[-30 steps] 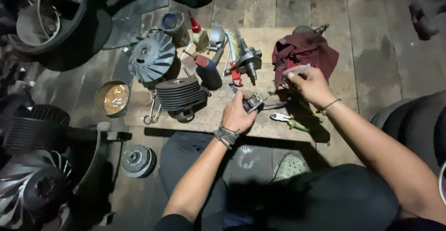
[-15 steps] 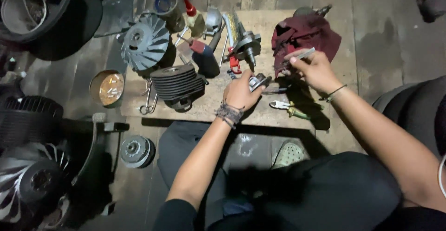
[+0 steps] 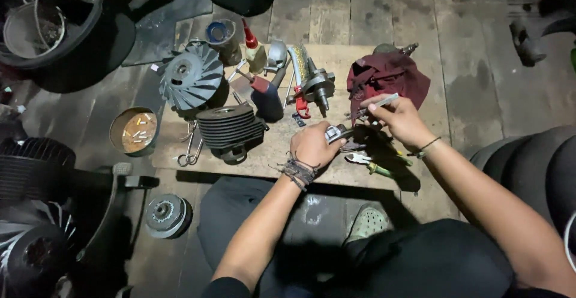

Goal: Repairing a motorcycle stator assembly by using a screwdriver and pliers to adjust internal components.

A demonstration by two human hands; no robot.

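A: Closest to the camera, what do you see?

B: A dark-trousered lap and a pale green clog on the plank floor, with both forearms reaching out over a wooden board.

A: And the hands?

B: The left hand, a woven bracelet at its wrist, has its fingers curled tight around a small grey metal part just above the board's near middle. The right hand pinches a thin silvery tool between thumb and fingertips, other fingers folded in, its tip angled down toward that part. Whether tip and part touch, I cannot tell.

A: Around them?

B: Green-handled pliers lie just under the hands. Left of them sits a finned cylinder, with circlip pliers at the board's edge and a tin of small bits beside it.

A: Farther out?

B: A maroon rag, a crankshaft, a finned fan wheel and a red-capped oil bottle.
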